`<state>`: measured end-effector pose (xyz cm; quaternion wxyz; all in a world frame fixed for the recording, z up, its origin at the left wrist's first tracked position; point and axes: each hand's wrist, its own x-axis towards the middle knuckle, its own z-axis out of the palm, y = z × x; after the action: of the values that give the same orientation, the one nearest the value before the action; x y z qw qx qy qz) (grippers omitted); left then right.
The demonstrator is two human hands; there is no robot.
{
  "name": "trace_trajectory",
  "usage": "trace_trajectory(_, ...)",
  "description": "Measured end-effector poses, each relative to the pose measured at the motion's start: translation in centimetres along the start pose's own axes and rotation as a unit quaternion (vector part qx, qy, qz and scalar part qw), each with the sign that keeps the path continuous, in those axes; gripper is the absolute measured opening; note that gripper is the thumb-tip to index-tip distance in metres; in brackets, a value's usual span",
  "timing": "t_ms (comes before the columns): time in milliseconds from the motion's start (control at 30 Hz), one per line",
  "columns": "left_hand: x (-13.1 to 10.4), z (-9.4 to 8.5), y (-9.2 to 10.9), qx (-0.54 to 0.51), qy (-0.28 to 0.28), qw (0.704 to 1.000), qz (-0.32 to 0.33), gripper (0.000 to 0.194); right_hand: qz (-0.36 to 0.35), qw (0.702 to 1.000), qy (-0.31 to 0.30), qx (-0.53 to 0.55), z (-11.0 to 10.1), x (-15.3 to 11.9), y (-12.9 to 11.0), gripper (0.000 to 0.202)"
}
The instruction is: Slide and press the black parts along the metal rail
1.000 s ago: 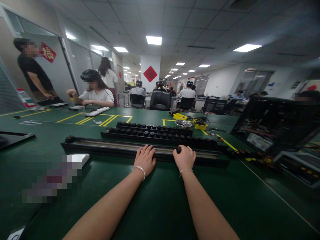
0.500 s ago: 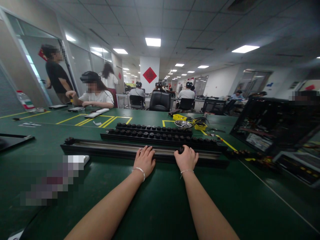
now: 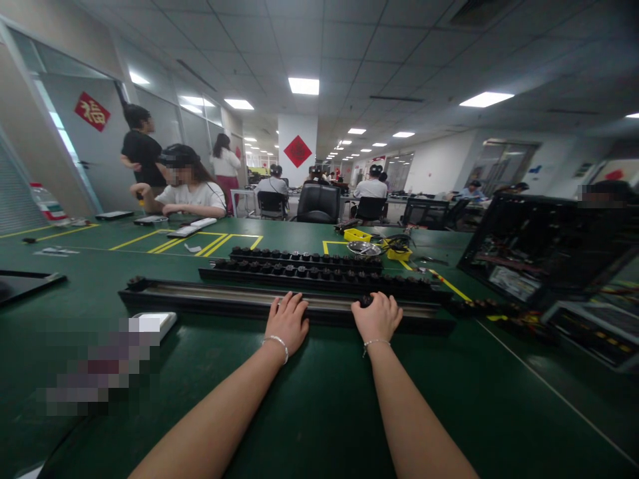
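A long black rail [image 3: 200, 296] with a pale channel along its top lies across the green table in front of me. Over its near wall, at about the middle, my left hand [image 3: 287, 324] is curled, fingers reaching into the channel and thumb on the near side. Farther right, my right hand [image 3: 378, 318] is closed around a small round black knob [image 3: 366, 301] at the channel; the fingers partly hide it. Another black knob-like piece [image 3: 136, 283] sits at the rail's left end. Just behind lie two black strips [image 3: 319, 273] lined with several black knobs.
Yellow trays [image 3: 357, 235], a round metal dish [image 3: 363, 248] and cables lie at the back right. An open black case [image 3: 519, 246] and a metal box unit [image 3: 589, 332] stand at the right. A blurred-out white-edged object [image 3: 167, 321] lies left. A co-worker [image 3: 187, 189] sits across the table.
My right hand has shifted slightly right along the rail with the black knob. My left hand stays in place. In the background, a person in black has moved right.
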<state>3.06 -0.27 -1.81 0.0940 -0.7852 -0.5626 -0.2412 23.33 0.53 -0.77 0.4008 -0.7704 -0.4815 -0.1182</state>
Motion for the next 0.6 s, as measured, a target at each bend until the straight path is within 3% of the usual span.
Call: trace_trajectory(600,-0.03,0.03,0.02,0.003,0.002,1.0,-0.003,0.038,0.029,0.999,-0.009,-0.018,-0.66,0.63,1.0,0.048)
